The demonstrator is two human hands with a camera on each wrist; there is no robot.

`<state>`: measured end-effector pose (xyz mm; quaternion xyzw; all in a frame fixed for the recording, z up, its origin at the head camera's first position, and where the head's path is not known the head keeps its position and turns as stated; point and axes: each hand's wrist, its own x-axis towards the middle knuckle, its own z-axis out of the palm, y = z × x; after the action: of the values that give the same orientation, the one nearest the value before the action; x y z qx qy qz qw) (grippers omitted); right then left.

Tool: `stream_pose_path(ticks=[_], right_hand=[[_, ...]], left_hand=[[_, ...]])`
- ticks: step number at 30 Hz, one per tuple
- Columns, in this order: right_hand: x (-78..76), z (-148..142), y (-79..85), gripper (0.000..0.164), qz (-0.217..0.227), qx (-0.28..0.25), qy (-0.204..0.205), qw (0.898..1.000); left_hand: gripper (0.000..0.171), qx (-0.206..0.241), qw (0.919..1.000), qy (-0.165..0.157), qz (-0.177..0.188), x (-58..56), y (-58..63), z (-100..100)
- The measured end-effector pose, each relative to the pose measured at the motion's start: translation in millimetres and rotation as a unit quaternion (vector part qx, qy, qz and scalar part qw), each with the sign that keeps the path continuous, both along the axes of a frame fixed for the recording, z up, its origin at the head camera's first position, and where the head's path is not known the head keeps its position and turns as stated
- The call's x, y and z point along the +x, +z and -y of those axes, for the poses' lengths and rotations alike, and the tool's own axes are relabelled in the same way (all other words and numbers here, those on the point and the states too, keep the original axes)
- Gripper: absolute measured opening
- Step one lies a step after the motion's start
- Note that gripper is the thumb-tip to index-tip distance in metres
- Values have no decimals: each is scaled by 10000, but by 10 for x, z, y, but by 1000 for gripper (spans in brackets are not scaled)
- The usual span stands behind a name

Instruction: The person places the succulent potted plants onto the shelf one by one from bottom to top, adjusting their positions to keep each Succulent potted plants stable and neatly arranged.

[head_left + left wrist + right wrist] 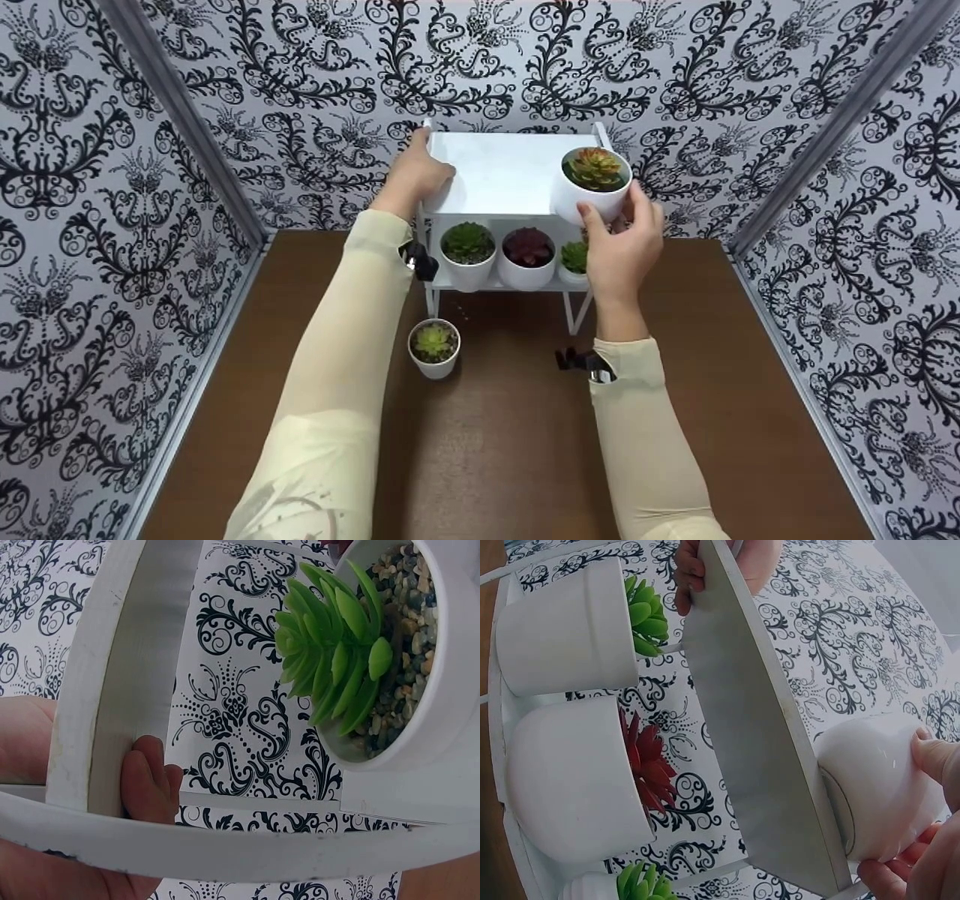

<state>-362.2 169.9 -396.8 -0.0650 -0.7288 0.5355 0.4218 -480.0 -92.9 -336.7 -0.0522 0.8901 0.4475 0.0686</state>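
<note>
My right hand (626, 244) holds a white pot with an orange-tipped succulent (596, 171) at the right end of the rack's upper shelf (499, 172). In the right wrist view, the base of this held pot (885, 784) is at the shelf's front edge; whether it bears weight there I cannot tell. My left hand (420, 176) grips the left end of the upper shelf, its fingertips (146, 776) curled beneath the board. On the lower shelf stand a green succulent pot (468, 255), a dark red one (527, 257) and another green one (574, 259), partly hidden by my right hand.
A small white pot with a yellow-green succulent (434, 348) stands on the brown table (495, 450), in front of the rack's left leg. The white rack leg (574, 311) stands at the right. A patterned wall (517, 60) rises close behind the rack.
</note>
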Motion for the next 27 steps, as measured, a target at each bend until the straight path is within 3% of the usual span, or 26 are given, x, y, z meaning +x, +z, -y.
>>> stream_pose_path(ticks=[14,27], right_hand=[[7,-1,19,77,240,-122,72,9996],[-11,-1,15,73,195,-174,116,9996]], left_hand=[[96,44,10000,23,69,3,8,-9],[96,-35,9999,43,132,-3,10,-3]])
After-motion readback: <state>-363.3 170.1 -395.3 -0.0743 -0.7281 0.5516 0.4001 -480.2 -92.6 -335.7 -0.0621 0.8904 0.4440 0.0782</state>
